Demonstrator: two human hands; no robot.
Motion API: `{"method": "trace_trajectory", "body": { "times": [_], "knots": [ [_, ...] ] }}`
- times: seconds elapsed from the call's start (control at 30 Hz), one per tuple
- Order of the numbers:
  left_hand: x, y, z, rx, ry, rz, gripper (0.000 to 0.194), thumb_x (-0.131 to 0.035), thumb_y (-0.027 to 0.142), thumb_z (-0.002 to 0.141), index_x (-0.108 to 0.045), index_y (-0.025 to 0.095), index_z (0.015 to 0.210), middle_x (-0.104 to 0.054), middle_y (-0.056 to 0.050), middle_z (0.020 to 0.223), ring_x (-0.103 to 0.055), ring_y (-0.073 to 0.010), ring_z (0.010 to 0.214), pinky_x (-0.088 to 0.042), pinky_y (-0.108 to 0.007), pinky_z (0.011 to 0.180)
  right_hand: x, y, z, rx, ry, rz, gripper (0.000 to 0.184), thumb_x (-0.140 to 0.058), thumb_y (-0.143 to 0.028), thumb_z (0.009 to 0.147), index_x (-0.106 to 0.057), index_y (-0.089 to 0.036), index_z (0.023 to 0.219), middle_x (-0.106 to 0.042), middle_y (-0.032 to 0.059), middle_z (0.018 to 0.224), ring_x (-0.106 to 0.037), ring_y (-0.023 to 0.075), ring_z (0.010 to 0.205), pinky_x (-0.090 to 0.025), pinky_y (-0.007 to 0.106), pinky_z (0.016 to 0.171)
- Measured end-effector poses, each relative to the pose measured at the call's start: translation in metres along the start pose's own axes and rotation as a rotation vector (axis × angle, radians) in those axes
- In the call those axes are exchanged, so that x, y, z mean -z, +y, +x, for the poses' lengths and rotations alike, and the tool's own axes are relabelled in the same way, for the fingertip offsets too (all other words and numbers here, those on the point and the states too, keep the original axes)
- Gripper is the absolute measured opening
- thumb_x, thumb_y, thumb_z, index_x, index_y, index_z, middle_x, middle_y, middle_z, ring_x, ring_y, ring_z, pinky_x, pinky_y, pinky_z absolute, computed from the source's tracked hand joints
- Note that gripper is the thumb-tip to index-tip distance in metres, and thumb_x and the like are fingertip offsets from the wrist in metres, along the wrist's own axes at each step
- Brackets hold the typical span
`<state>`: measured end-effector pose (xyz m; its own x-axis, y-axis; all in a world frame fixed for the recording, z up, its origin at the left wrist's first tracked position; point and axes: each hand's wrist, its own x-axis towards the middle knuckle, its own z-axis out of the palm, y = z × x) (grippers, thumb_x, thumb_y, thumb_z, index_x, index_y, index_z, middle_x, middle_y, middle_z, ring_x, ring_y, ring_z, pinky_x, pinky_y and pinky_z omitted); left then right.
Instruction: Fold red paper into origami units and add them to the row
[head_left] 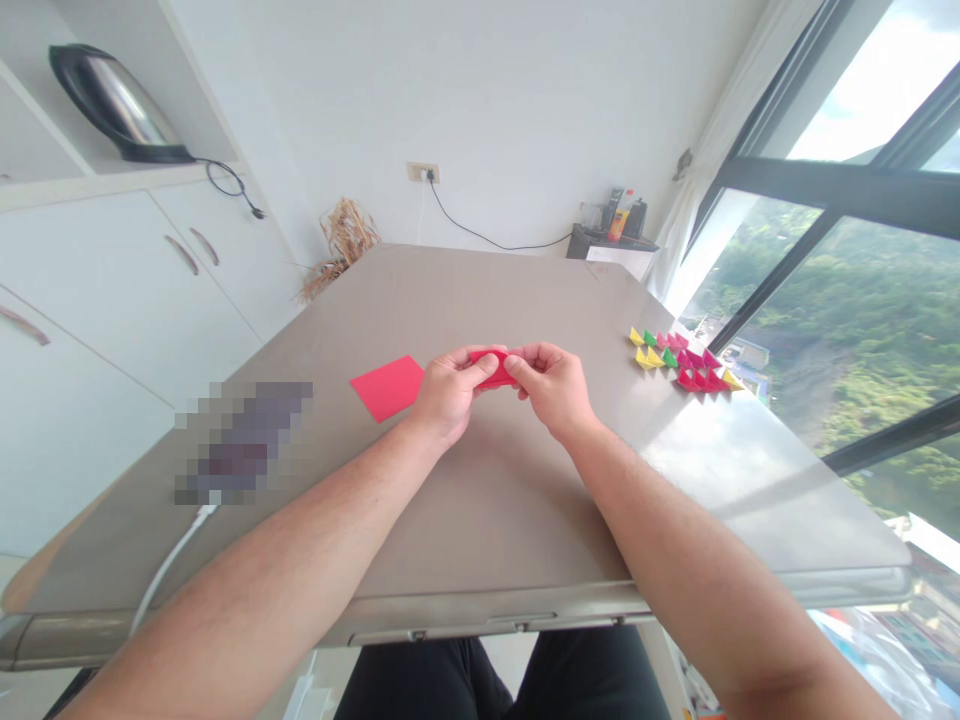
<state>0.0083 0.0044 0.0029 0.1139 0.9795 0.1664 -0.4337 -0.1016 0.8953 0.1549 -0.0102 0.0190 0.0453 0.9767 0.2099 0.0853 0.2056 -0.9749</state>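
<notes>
A small folded piece of red paper (493,374) is held between both hands, above the middle of the table. My left hand (455,388) pinches its left end, thumb on top. On the other end, the thumb and fingers of my right hand (551,385) are closed. Part of the paper is covered by the fingers. Just left of my left hand lies a flat sheet of red paper (386,388). Rows of small folded paper boats (686,362) in yellow, green, pink and red stand at the table's right side.
The grey-brown table (495,540) extends to the window (825,260) on the right. A blurred-out object (247,445) with a white cable (169,560) lies at the left. A kettle (124,105) sits on a shelf, and bottles (621,218) stand beyond the far edge.
</notes>
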Motion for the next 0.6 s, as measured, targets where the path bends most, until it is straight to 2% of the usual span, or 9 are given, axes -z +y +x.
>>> {"method": "trace_trajectory", "body": {
  "times": [0.07, 0.17, 0.33, 0.6],
  "knots": [
    [-0.002, 0.002, -0.001, 0.004, -0.016, 0.002, 0.028, -0.086, 0.033, 0.07, -0.078, 0.016, 0.091, -0.077, -0.007, 0.089, -0.073, -0.0229, 0.087, -0.057, -0.044, 0.09, 0.0, -0.001, 0.0, 0.004, -0.009, 0.003, 0.031, -0.076, -0.047, 0.076, -0.073, -0.017, 0.084, -0.071, 0.0033, 0.073, -0.061, 0.0137, 0.062, -0.049, 0.027, 0.056],
    [-0.005, 0.003, -0.002, -0.043, 0.024, 0.045, 0.033, -0.089, 0.032, 0.066, -0.077, 0.015, 0.092, -0.077, -0.007, 0.087, -0.073, -0.0229, 0.084, -0.058, -0.044, 0.088, -0.001, -0.002, -0.002, 0.027, -0.022, 0.027, 0.03, -0.078, -0.046, 0.073, -0.073, -0.018, 0.083, -0.071, 0.0027, 0.073, -0.06, 0.0139, 0.064, -0.049, 0.027, 0.058],
    [-0.007, 0.001, -0.003, -0.122, 0.094, 0.11, 0.041, -0.09, 0.033, 0.065, -0.074, 0.017, 0.099, -0.076, -0.003, 0.08, -0.073, -0.0204, 0.075, -0.06, -0.042, 0.081, -0.005, 0.0, -0.003, 0.038, 0.04, 0.089, 0.023, -0.078, -0.041, 0.074, -0.072, -0.019, 0.077, -0.064, -0.0002, 0.065, -0.056, 0.0128, 0.06, -0.048, 0.028, 0.058],
    [-0.011, 0.002, -0.006, -0.148, 0.121, 0.149, 0.034, -0.087, 0.034, 0.066, -0.071, 0.018, 0.092, -0.076, -0.003, 0.081, -0.074, -0.022, 0.078, -0.059, -0.04, 0.08, -0.01, 0.0, -0.007, 0.052, 0.113, 0.177, 0.021, -0.074, -0.037, 0.073, -0.064, -0.019, 0.068, -0.067, 0.0012, 0.069, -0.061, 0.0148, 0.067, -0.053, 0.03, 0.064]
  ]
}}
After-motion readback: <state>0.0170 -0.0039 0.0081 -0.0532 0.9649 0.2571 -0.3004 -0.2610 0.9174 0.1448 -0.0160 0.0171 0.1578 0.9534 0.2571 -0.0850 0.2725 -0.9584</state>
